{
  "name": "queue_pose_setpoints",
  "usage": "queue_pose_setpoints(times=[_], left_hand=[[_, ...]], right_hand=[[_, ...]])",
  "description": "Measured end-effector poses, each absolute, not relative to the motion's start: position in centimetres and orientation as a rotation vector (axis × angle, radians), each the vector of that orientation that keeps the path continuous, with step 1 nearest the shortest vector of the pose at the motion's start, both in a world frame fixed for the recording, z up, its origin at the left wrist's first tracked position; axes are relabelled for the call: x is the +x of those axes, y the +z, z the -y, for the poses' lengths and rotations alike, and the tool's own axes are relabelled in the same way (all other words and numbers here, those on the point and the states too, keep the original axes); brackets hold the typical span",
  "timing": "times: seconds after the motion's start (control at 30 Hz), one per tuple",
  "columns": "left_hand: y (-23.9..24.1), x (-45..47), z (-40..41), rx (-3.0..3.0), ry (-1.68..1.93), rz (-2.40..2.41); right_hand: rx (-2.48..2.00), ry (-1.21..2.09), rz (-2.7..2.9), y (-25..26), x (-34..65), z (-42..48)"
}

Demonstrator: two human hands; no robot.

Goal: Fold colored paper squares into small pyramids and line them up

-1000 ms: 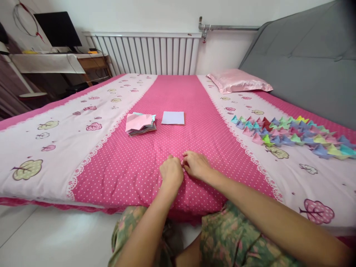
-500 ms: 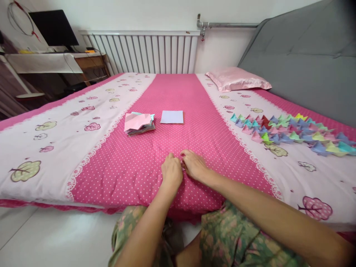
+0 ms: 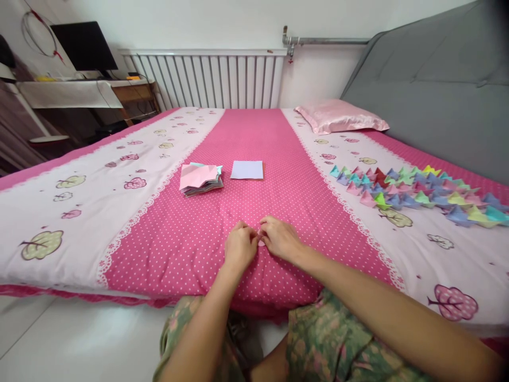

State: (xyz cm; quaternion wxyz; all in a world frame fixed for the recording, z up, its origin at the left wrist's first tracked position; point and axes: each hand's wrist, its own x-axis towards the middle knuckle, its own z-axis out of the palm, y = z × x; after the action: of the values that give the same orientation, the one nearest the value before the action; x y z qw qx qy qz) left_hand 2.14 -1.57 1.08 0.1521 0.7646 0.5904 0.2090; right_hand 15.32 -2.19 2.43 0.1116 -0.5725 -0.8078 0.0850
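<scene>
My left hand [image 3: 239, 246] and my right hand [image 3: 280, 237] meet on the pink dotted bedspread [image 3: 254, 201] near its front edge. Both have their fingers curled together around a small pink piece of paper [image 3: 261, 243], of which only a sliver shows between them. Farther back lie a pile of folded coloured papers [image 3: 200, 178] and a flat stack of square sheets [image 3: 247, 170] with a pale lilac one on top. To the right, several folded paper shapes [image 3: 413, 193] in many colours lie in rows.
A pink pillow [image 3: 341, 116] lies by the grey headboard [image 3: 437, 90]. A white radiator [image 3: 210, 79] runs along the far wall. A desk with a dark monitor [image 3: 84, 48] stands at the back left. White floor [image 3: 59, 339] shows below the bed edge.
My hands have stayed in place, with the fingers shifting slightly on the small paper. The view has tilted a little.
</scene>
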Motion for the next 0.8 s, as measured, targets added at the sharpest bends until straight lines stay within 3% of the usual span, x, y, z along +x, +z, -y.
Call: queue_pose_setpoints(times=[0.2,0.47,0.8], left_hand=[[1.1,0.8,0.5,1.750,1.008,-1.344],[0.9,-1.0,-0.3,1.621,1.282,-1.760],[-0.2,0.0,-1.0,1.974,0.895,-2.288]], right_hand=[[-1.527,0.376,2.298,3.3,16.6,1.9],[-1.391,0.550,2.340,4.0,19.4,1.1],[-1.366,0.457,2.437,3.9,18.9,0.1]])
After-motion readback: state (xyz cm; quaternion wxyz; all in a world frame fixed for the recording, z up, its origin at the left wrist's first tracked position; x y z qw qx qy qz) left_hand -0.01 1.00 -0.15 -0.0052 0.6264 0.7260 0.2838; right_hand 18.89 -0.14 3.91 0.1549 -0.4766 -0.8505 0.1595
